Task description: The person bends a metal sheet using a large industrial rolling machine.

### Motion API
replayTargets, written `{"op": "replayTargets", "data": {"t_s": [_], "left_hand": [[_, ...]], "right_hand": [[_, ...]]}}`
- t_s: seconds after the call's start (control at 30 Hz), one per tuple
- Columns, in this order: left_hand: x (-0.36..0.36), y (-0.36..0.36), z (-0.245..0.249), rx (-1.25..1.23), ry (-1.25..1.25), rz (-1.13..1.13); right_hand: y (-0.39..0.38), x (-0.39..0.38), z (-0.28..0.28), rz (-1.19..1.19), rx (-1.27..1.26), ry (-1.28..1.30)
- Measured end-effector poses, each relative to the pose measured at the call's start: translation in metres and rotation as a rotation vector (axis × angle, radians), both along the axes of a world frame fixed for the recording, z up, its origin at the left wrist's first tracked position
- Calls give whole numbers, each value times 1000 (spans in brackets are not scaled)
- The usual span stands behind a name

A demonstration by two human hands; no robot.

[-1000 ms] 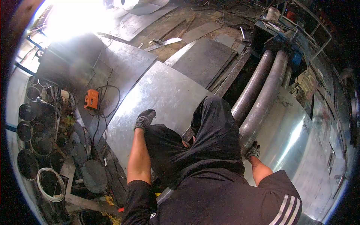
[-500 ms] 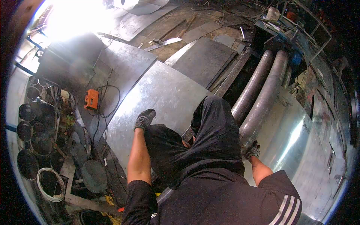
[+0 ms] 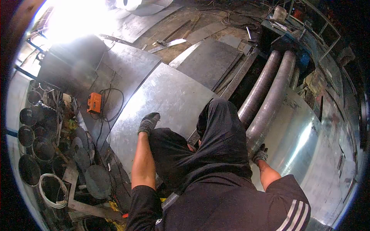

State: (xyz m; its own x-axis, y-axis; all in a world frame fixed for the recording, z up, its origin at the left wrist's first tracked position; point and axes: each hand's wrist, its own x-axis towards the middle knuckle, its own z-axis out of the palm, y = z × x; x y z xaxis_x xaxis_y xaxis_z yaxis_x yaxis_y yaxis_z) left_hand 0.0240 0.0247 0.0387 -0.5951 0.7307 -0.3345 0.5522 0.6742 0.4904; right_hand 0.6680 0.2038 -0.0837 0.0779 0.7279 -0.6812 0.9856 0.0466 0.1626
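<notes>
My left hand (image 3: 149,123), in a grey knit glove with dark fingers, rests beside my left knee over the flat shiny metal sheet (image 3: 169,90). Its fingers lie extended, with nothing in them. On the other side of the rollers, my right hand (image 3: 261,154) wears a matching glove. It lies open with stretched fingers on the curved part of the metal sheet (image 3: 295,127), close to the lower end of the front roller (image 3: 271,104). A second long steel roller (image 3: 262,82) runs alongside it. My legs cover part of the sheet and the rollers' near ends.
An orange pedal-like box (image 3: 94,102) with a black cable sits on sheet metal to the left. Several round pipes (image 3: 29,169) and a coil of white cable (image 3: 52,190) stand lower left. Dark plates (image 3: 210,63) lie ahead. The rolling machine's blue frame (image 3: 304,59) stands upper right.
</notes>
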Motion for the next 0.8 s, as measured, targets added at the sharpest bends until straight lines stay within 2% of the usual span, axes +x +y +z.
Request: {"op": "replayTargets", "data": {"t_s": [0.13, 0.17, 0.23, 0.33, 0.43, 0.5, 0.53, 0.6, 0.67, 0.73, 0.77, 0.8], "left_hand": [[1, 2, 2, -52, -46, 14], [1, 1, 2, -52, -47, 14], [-2, 0, 2, -37, 41, -109], [-10, -3, -19, 50, 52, -43], [2, 0, 0, 23, 12, 17], [0, -1, -1, 37, 9, 3], [0, -1, -2, 51, 6, -11], [-3, -1, -8, 57, 35, -22], [-6, -3, -14, 62, 65, -32], [-8, -3, -18, 94, -37, 28], [-7, -3, -15, 93, -37, 28], [-7, -3, -11, 44, -35, -8]], "right_hand": [[2, 6, -20, 25, 30, 10], [8, 12, -35, -30, 11, 76], [9, 15, -42, -86, -8, 142], [0, 8, -27, -10, 56, 37], [0, 4, -17, -93, 42, 95], [1, 0, -18, 197, 5, -105], [2, 1, -17, 196, 4, -105], [1, -5, 7, -103, 0, 67], [-2, 0, -3, -71, 34, 61], [-1, 13, -32, -39, 69, 54], [4, 25, -59, -107, 61, 149], [5, 27, -63, -176, 54, 244]]}}
